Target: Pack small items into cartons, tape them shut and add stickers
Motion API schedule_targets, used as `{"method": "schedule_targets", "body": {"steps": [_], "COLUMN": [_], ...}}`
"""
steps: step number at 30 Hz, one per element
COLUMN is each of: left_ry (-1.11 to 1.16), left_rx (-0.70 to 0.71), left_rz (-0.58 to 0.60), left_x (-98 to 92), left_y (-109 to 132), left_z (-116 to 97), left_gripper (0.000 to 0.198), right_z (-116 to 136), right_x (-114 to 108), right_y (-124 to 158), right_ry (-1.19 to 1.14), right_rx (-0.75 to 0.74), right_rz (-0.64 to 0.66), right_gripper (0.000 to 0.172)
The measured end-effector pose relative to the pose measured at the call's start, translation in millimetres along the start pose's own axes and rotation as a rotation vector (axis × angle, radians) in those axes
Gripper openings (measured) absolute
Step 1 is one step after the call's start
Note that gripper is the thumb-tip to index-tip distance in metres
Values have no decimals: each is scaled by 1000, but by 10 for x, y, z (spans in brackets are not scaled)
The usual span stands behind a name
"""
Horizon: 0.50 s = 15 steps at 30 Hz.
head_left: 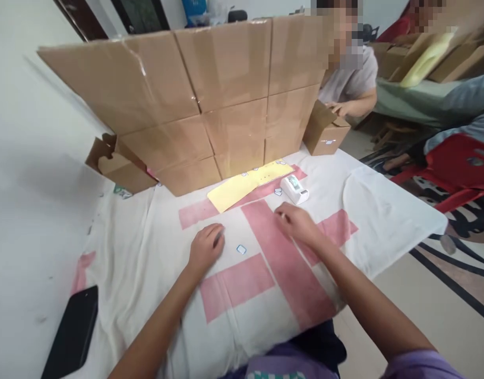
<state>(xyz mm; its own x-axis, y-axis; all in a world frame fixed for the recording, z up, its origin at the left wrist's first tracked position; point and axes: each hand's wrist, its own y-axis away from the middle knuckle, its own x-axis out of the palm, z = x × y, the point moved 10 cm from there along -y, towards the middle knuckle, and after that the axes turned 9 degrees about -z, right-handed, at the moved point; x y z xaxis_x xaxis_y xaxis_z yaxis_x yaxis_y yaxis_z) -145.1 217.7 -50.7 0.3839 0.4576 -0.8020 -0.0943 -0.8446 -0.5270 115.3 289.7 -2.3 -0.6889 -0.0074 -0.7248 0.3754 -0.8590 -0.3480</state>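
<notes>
My left hand [206, 246] rests on the cloth with its fingers curled; a dark spot shows by the fingertips, and what it holds, if anything, I cannot make out. Between my hands lies a small white label with a blue border [241, 249]. My right hand [295, 222] is closed in a pinch over a red stripe, with a tiny pale bit showing at the fingers. Just beyond it stands a small white device with a screen [294, 189], with small labels [278, 192] beside it. Farther back lie yellow strips [242, 187] bearing several small labels.
A tall cardboard partition [234, 68] stands across the back of the table [147, 295]. An open cardboard box [127, 171] is at its left end. At its right, a person's hand [340, 109] touches another box [326, 137]. A black phone [72, 331] lies front left; a red chair [459, 163] stands right.
</notes>
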Motion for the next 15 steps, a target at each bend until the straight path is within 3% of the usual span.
{"method": "schedule_targets", "body": {"steps": [3, 6, 8, 10, 12, 15], "left_ry": [27, 40, 42, 43, 43, 46], "left_rx": [-24, -16, -1, 6, 8, 10], "left_rz": [10, 24, 35, 37, 28, 9], "left_x": [48, 55, 61, 66, 67, 64], "left_y": [35, 44, 64, 81, 89, 88], "left_z": [41, 2, -30, -45, -44, -33], "left_gripper": [31, 34, 35, 35, 34, 32], "right_z": [767, 998, 1008, 986, 977, 952], "right_x": [740, 1176, 1324, 1377, 1383, 1319], "right_y": [147, 303, 339, 323, 295, 169], "right_ry": [45, 233, 306, 321, 284, 123], "right_rx": [-191, -284, -306, -289, -266, -229], "right_rz": [298, 444, 486, 491, 493, 505], "right_gripper": [26, 37, 37, 27, 16, 14]}}
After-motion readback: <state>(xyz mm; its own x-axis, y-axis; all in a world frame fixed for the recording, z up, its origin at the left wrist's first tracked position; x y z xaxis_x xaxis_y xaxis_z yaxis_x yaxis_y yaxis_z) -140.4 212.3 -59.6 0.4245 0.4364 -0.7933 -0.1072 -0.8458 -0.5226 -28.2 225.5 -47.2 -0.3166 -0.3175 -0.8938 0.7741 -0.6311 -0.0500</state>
